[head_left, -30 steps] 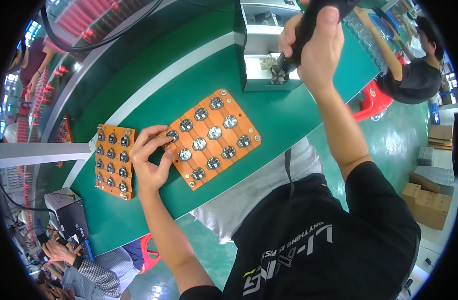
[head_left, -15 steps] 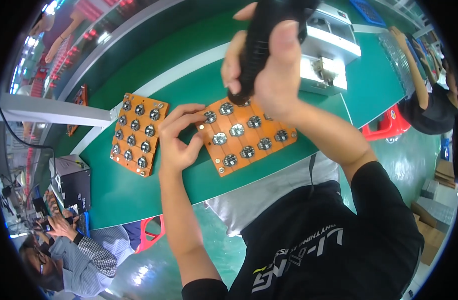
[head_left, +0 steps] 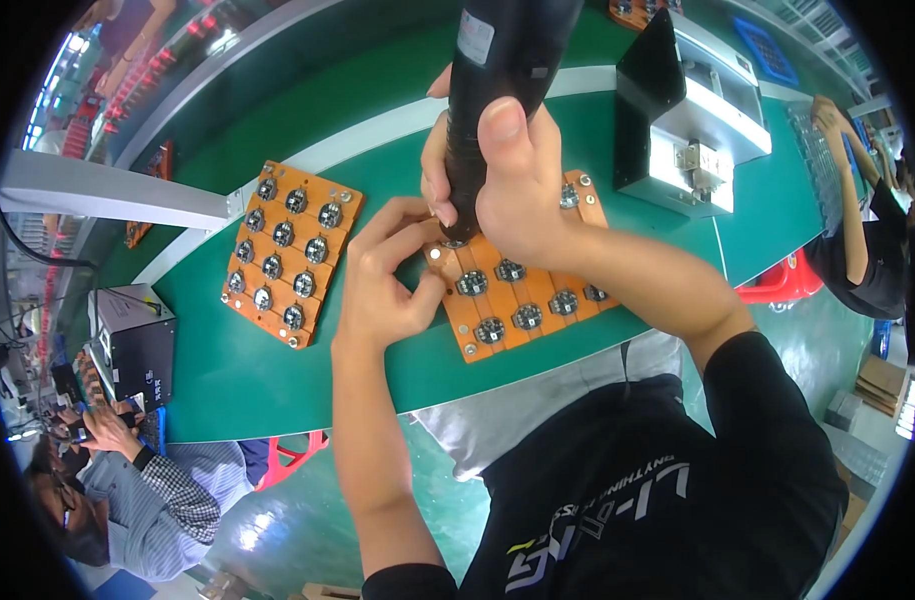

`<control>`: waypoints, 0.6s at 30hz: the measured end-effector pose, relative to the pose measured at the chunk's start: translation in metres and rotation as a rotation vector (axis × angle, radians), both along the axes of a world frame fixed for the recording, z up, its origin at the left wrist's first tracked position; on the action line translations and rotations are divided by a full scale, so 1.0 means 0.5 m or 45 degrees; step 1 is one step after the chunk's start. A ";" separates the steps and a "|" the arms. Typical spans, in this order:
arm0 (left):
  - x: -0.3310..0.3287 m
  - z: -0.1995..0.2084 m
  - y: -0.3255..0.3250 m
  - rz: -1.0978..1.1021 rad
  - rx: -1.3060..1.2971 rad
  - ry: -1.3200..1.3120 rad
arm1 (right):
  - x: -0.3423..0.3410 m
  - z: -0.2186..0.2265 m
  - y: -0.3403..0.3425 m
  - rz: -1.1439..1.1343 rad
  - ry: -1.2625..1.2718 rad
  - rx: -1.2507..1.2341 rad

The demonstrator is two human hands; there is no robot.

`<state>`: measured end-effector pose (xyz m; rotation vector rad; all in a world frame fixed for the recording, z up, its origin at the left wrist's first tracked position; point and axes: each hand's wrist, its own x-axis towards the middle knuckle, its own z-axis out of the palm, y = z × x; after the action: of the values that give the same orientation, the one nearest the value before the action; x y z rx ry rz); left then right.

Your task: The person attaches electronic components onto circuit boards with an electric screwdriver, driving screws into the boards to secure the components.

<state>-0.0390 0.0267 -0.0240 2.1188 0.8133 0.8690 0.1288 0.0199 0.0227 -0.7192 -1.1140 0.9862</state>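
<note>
- Orange rectangular board [head_left: 499, 300], centre of frame, flat on green tabletop [head_left: 407, 375]; right hand covers part of it.
- Long black cylindrical handheld tool [head_left: 502, 70]: tip at the board's upper-left round black-and-silver module [head_left: 455, 243]. Right hand [head_left: 522, 190] fingers wrapped round it.
- Left hand [head_left: 382, 285]: at the board's left edge, thumb and index apart, index just beside the tip.
- Progress: visible seats look filled; can't tell which modules are finished, some hidden.
- Second orange module-filled board [head_left: 293, 259], left of frame, untouched by either hand.
</note>
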 end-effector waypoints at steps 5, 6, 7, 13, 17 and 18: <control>-0.002 0.000 0.000 -0.011 0.040 -0.022 | -0.003 -0.020 0.005 0.069 0.046 0.058; -0.004 0.000 -0.002 -0.008 0.013 -0.012 | -0.005 -0.023 0.003 0.070 0.050 0.057; -0.004 0.000 -0.001 -0.011 0.012 -0.011 | -0.007 -0.024 0.002 0.130 0.081 0.077; -0.005 -0.015 0.002 0.003 0.090 -0.062 | -0.012 -0.028 0.015 0.369 0.086 0.182; 0.000 -0.007 0.004 -0.001 0.084 -0.031 | -0.010 -0.026 0.017 0.346 0.183 0.074; 0.002 -0.003 0.004 0.006 0.073 -0.005 | -0.005 -0.027 0.015 0.337 0.193 0.077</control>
<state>-0.0381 0.0288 -0.0253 2.1654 0.8003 0.9083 0.1261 0.0275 0.0093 -0.4469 -1.1186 1.2052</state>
